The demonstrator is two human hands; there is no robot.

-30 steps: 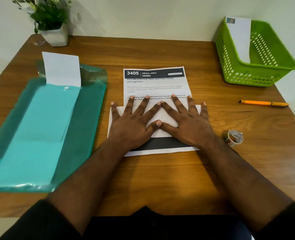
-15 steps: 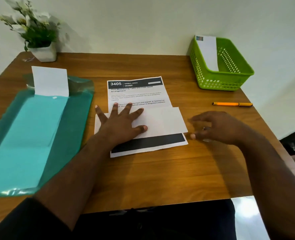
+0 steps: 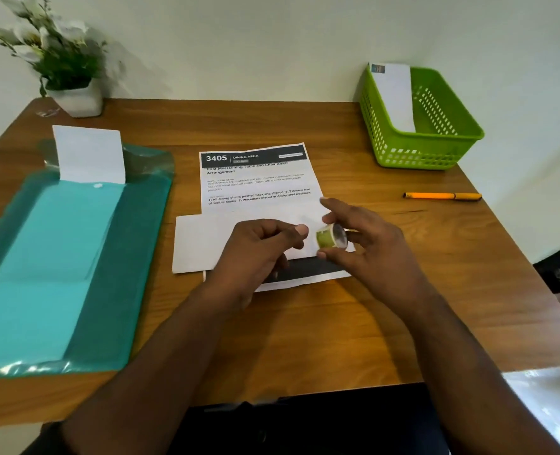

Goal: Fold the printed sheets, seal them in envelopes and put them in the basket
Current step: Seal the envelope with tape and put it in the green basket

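Wooden and warm-toned, the surface (image 3: 305, 339) stands against a pale wall and carries everything in view. At its middle lies a printed sheet (image 3: 259, 182) headed "3405", and a white envelope (image 3: 203, 241) lies across the lower part of that sheet. Above the envelope, the right hand (image 3: 367, 247) holds a small roll of tape (image 3: 329, 236), its thumb and fingers curled round the roll. The left hand (image 3: 255, 254) is just beside it, fingers curled, thumb tip pointing at the roll; whether it pinches the tape's end cannot be told. At the far right corner sits a green basket (image 3: 436, 149) with one white envelope (image 3: 395, 93) leaning inside it. An orange pen (image 3: 443, 196) lies near the right edge, between the basket and the right hand. On the left lies a teal plastic folder (image 3: 134, 257) with a white paper (image 3: 90, 154) sticking out of its top. A potted plant (image 3: 62, 67) stands at the far left corner.
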